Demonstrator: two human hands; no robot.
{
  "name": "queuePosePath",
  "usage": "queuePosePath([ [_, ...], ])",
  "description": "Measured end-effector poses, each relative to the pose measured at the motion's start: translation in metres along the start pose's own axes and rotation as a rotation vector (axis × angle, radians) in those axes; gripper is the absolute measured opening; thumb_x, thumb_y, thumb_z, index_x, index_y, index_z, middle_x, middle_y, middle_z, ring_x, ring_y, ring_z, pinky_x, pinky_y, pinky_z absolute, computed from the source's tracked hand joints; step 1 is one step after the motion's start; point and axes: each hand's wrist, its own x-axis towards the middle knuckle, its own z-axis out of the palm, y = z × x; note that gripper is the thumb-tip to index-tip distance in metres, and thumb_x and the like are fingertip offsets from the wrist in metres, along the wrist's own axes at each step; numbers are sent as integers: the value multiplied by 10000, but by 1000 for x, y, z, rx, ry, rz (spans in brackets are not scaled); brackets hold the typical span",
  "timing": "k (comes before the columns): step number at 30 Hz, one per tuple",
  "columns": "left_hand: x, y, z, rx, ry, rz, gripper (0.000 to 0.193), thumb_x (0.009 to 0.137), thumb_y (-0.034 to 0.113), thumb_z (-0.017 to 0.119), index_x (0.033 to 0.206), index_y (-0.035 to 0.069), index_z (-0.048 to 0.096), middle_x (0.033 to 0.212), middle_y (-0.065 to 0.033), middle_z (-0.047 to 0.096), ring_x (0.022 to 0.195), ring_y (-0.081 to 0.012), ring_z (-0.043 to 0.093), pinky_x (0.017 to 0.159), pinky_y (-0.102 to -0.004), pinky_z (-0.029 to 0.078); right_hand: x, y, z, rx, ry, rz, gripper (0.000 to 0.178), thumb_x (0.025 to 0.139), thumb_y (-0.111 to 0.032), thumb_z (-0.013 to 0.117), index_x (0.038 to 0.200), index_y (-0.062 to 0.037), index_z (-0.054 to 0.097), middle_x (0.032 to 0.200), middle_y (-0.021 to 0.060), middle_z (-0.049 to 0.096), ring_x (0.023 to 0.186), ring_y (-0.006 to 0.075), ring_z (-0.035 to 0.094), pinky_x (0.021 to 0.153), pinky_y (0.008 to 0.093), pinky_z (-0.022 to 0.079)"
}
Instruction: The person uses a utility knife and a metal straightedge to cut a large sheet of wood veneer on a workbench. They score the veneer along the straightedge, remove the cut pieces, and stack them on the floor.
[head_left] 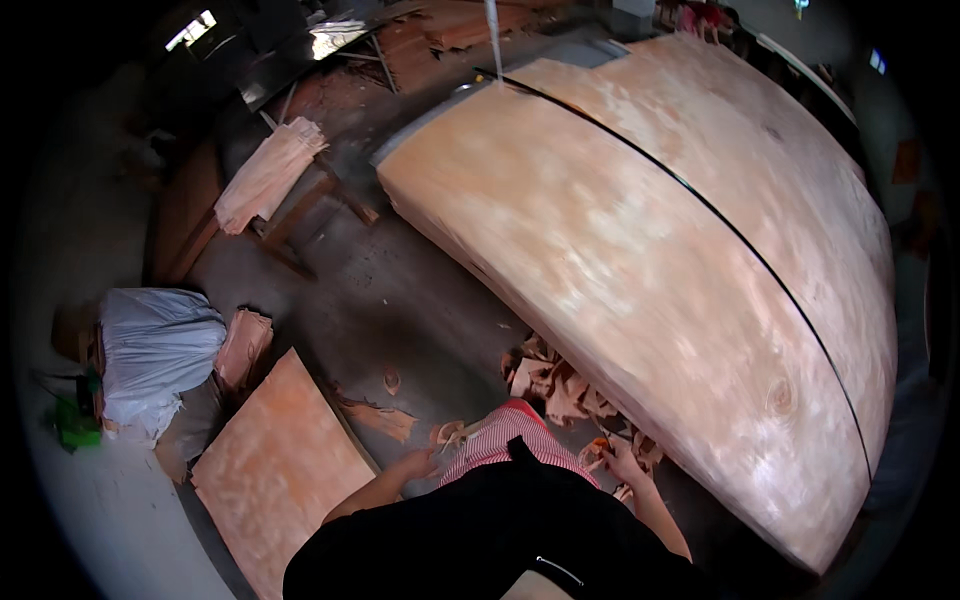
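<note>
My left hand (418,463) is low in front of me, beside the red-and-white striped apron (515,440). Its fingers are bent, and the view is too small to tell what they hold. On the other side of the apron is my right hand (624,463), its fingers closed near a small orange curled piece (595,452) that I cannot clearly identify. To my right lies a large stack of pale wood veneer sheets (620,240). A smaller square stack of veneer (290,460) is at my lower left.
Veneer scraps (560,385) lie heaped against the large stack. A black cord (690,185) crosses its top and a white pole (494,35) rises at its far end. A veneer bundle (268,175) rests on a wooden frame; a pale sack (160,345) sits left. Another person (700,20) is far off.
</note>
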Motion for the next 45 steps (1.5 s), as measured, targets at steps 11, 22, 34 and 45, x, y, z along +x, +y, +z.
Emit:
queuePosePath([
  [11,49,-121,-34,94,77,18,441,807,376,477,1025,5,573,1037,-177,567,964,-302,535,825,-359,418,51,-246,-74,301,447,-24,262,860,-317,496,755,-80,531,571,-23,456,473,73,402,431,231,319],
  [22,103,-214,-221,-313,236,-141,440,813,376,486,1075,26,534,988,-222,572,944,-365,537,799,-396,428,229,-642,-198,175,1103,-608,313,783,-373,606,1002,-150,624,522,-84,311,437,34,296,416,200,216],
  [34,133,-338,-213,-191,293,-89,407,794,316,516,992,-37,557,968,-244,572,938,-358,545,800,-360,427,251,-715,-209,646,687,-1095,292,809,-226,616,1012,-24,559,833,8,581,559,26,413,447,172,276],
  [45,159,-281,-235,-59,349,216,360,833,298,486,991,-14,571,963,-230,578,934,-353,543,785,-393,433,316,-638,-349,1165,644,-679,146,820,-143,420,718,-65,491,519,4,421,441,128,407,412,242,351],
])
